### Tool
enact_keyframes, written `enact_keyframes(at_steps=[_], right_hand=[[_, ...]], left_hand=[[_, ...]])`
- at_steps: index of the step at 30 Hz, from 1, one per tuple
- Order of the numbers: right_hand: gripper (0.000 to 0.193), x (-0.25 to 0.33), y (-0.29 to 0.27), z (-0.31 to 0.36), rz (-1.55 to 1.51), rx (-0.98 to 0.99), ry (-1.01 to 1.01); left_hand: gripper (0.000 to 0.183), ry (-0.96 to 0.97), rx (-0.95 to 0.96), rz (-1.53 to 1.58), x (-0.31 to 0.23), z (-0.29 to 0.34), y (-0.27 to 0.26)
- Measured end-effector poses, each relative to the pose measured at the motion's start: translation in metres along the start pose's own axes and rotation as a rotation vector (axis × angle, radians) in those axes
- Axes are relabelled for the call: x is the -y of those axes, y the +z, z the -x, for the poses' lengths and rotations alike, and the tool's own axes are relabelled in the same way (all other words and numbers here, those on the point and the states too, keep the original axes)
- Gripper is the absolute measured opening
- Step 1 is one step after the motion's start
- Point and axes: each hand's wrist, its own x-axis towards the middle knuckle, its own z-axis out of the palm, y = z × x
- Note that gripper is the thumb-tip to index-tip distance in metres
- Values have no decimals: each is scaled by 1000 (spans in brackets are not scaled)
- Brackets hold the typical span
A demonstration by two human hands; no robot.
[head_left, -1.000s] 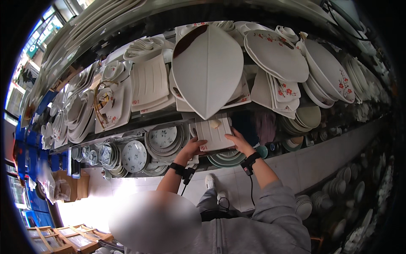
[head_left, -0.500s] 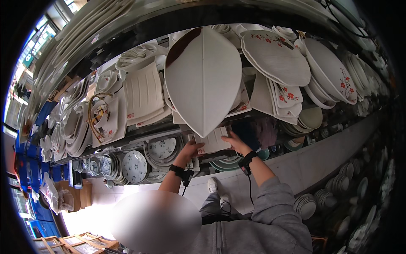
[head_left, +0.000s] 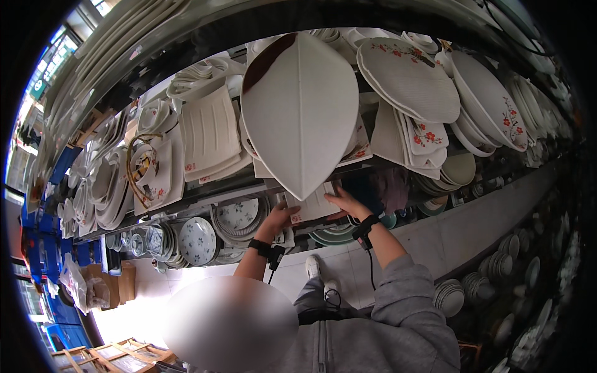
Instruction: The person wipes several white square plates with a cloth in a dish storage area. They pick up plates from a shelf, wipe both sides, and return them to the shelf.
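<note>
Between my two hands is a white rectangular plate (head_left: 314, 207) with shallow ridges and a small red mark near its left corner. My left hand (head_left: 281, 219) grips the plate's left edge. On the opposite edge my right hand (head_left: 346, 205) holds it, thumb over the top and fingers partly hidden beneath. A large leaf-shaped white plate (head_left: 300, 118) with a dark brown patch juts from the shelf just above and covers the far part of the held plate. Black bands with cables circle both my wrists.
Ridged square plates (head_left: 211, 132) stand left of the leaf plate; oval plates with red blossoms (head_left: 407, 81) stand to its right. Below are patterned round plates (head_left: 199, 241) and green-rimmed dishes (head_left: 336, 237). Bowl stacks (head_left: 449, 297) sit at lower right, cardboard boxes (head_left: 124, 283) at lower left.
The held plate and both hands have shifted only slightly. My right hand's fingers now show more under the plate's right edge. The view has tilted a little.
</note>
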Motion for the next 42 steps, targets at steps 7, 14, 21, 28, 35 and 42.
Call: enact_keyframes(at_steps=[7,14,21,28,35,42], right_hand=[[81,2,-8,-10,327,-30,44],[66,6,3,8,132,-80,45],[69,-8,-5,10,-62,-76,12],[53,-20,-7,12,-199,-83,60],[55,-13,-2,21,-109,-113,27],[61,-17,-8,30,-86,-154,24]], left_hand=[[49,12,-38,10,6,-3,-1],[49,17,-66,-117,-4,9,8],[53,57,-98,110,0,20,12],[43,393,-24,-189,41,11,-24],[49,283,-174,37,37,19,-22],[35,323,-234,-44,31,25,-7]])
